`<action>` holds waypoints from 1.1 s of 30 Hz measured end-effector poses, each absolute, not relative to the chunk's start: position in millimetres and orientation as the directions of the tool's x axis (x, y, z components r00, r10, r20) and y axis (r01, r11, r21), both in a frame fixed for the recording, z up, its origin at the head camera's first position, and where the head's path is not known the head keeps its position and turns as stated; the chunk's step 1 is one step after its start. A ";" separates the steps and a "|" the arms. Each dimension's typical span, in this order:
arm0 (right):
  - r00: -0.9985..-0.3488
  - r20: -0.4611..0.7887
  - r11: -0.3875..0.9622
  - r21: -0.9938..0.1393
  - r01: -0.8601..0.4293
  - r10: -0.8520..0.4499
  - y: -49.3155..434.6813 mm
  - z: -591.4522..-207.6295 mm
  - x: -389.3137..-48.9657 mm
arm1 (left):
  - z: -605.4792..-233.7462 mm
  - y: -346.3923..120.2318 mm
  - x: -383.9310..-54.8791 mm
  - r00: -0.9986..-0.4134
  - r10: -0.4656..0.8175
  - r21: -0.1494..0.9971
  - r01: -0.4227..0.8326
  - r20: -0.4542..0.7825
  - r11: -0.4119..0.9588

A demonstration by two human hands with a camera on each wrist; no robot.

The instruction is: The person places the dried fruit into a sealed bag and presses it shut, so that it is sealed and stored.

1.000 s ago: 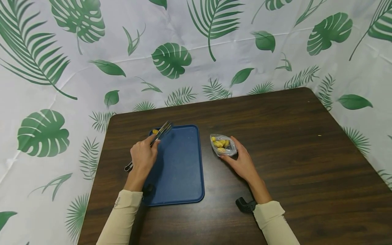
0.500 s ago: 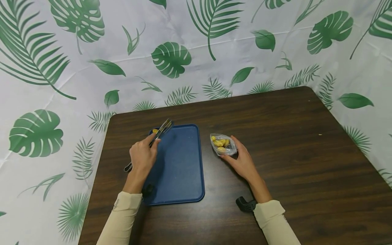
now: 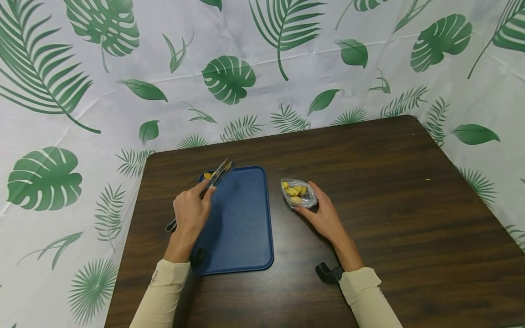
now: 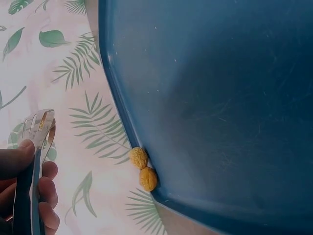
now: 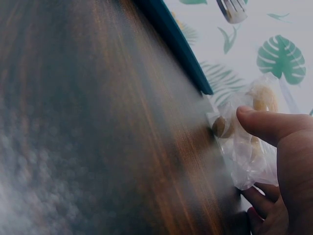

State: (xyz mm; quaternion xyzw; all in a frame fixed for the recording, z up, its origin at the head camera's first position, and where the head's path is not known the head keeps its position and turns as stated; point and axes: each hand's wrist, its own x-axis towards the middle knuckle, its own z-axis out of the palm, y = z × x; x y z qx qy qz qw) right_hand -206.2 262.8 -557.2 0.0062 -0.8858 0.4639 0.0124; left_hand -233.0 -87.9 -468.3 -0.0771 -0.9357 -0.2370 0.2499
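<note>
My left hand [image 3: 191,208] grips metal tongs [image 3: 223,172] with fork-like tines over the far left corner of the blue tray [image 3: 246,228]. In the left wrist view the tongs [image 4: 41,127] show a small yellowish patch between their tips; what it is I cannot tell. Two wrinkled yellow nut-like pieces [image 4: 139,158] lie touching each other by the tray's rim. To the right of the tray, my right hand [image 3: 324,216] holds a clear plastic bag [image 3: 308,200], thumb and fingers on opposite sides. Several similar yellow pieces [image 3: 293,191] are inside it.
The dark wood-grain table [image 3: 389,205] extends to the right and behind the tray. A tiny yellow crumb [image 3: 428,179] lies far right. A white cloth with green leaves [image 3: 229,79] hangs behind the table. Black wrist cameras [image 3: 329,274] sit below both hands.
Both hands stay almost in place. The tongs have shifted very slightly, and a second yellow piece now shows beside the first at the tray corner. The bag has not visibly moved.
</note>
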 end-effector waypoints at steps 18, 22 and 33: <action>-1.000 0.030 0.560 -0.828 -0.028 -0.005 262.8 -554.9 -205.3 | -462.8 -79.1 -224.9 -0.849 0.045 0.413 0.302 0.527 0.859; -1.000 0.026 0.557 -0.830 -0.024 -0.005 262.9 -555.1 -205.3 | -461.9 -77.9 -223.5 -0.844 0.045 0.413 0.308 0.535 0.857; -1.000 0.027 0.555 -0.831 -0.026 -0.006 262.9 -554.8 -205.4 | -461.6 -74.4 -222.2 -0.836 0.074 0.410 0.342 0.544 0.845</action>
